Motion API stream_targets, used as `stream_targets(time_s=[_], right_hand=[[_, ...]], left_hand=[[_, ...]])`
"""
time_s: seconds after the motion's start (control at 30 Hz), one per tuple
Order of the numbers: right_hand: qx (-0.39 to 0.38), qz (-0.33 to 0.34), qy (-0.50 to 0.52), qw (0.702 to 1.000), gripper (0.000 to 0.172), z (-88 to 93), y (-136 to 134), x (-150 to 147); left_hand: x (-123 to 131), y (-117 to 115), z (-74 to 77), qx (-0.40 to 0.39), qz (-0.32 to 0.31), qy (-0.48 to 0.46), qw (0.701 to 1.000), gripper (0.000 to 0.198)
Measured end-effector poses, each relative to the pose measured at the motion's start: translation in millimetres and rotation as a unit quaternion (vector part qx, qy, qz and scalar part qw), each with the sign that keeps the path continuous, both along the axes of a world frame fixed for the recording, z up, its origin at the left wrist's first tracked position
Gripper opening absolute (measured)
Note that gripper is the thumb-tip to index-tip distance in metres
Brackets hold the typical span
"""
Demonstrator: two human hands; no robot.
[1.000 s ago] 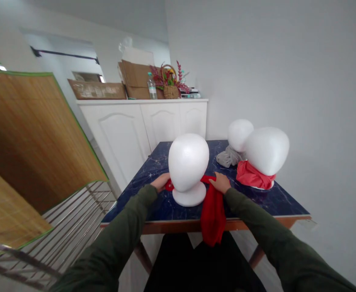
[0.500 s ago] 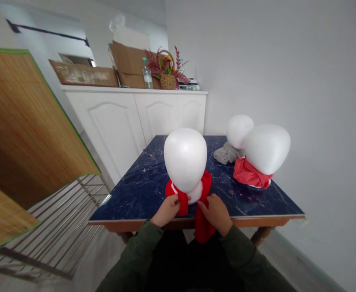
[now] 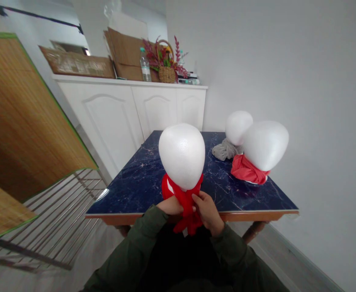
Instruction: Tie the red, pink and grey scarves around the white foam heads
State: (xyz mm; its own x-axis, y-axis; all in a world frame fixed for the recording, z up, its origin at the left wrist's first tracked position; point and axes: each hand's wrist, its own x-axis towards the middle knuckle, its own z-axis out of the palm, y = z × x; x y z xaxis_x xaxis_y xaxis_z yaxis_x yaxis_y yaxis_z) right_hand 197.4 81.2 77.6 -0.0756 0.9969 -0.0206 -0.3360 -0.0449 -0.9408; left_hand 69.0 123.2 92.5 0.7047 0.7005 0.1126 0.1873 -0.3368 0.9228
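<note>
A white foam mannequin head [image 3: 182, 156] stands near the front edge of the blue marbled table [image 3: 129, 190]. Around its neck runs a red scarf [image 3: 186, 198], whose ends cross at the front and hang past the table edge. My left hand [image 3: 172, 205] grips the scarf at the crossing, its fingertips partly hidden behind the cloth. On the other side, my right hand [image 3: 206, 209] pinches the scarf just below the head's chin.
At the table's right stand two more foam heads, one [image 3: 266, 145] over a coral-red cloth [image 3: 247, 169], one [image 3: 238, 127] with a grey cloth [image 3: 226, 150]. A metal rack [image 3: 59, 211] with a bamboo mat [image 3: 35, 121] is at left. Behind is a white cabinet [image 3: 111, 117].
The two scarf ends, apart before, now cross in front of the neck. My hands have come closer together, and the hanging right end has moved inward. The camera view shifted slightly.
</note>
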Motion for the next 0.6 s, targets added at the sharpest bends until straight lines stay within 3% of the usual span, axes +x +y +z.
stream_targets(time_s=[0.1,0.17,0.23,0.33,0.5,0.6], right_hand=[[0.090,-0.102,-0.149,0.979,0.033,-0.9,-9,0],[0.166,-0.213,-0.277,0.922,0.047,-3.5,-18,2],[0.219,-0.255,-0.370,0.866,0.059,-7.3,-27,2],[0.249,-0.198,-0.430,0.845,0.053,-12.4,-33,-3],[0.270,-0.127,-0.437,0.848,0.025,-9.1,-26,-7],[0.254,-0.150,-0.418,0.859,0.022,-3.6,-20,5]], left_hand=[[7,-2,-9.7,0.027,0.066,-0.046,0.996,0.023],[10,-7,-14.7,0.004,0.128,-0.065,0.990,0.026],[11,-12,-16.7,-0.047,0.179,-0.073,0.980,0.027],[12,-21,-16.0,-0.139,0.215,-0.093,0.962,0.024],[16,-29,-11.0,-0.224,0.186,-0.187,0.938,0.019],[9,-26,-3.5,-0.263,0.155,-0.218,0.927,0.013]])
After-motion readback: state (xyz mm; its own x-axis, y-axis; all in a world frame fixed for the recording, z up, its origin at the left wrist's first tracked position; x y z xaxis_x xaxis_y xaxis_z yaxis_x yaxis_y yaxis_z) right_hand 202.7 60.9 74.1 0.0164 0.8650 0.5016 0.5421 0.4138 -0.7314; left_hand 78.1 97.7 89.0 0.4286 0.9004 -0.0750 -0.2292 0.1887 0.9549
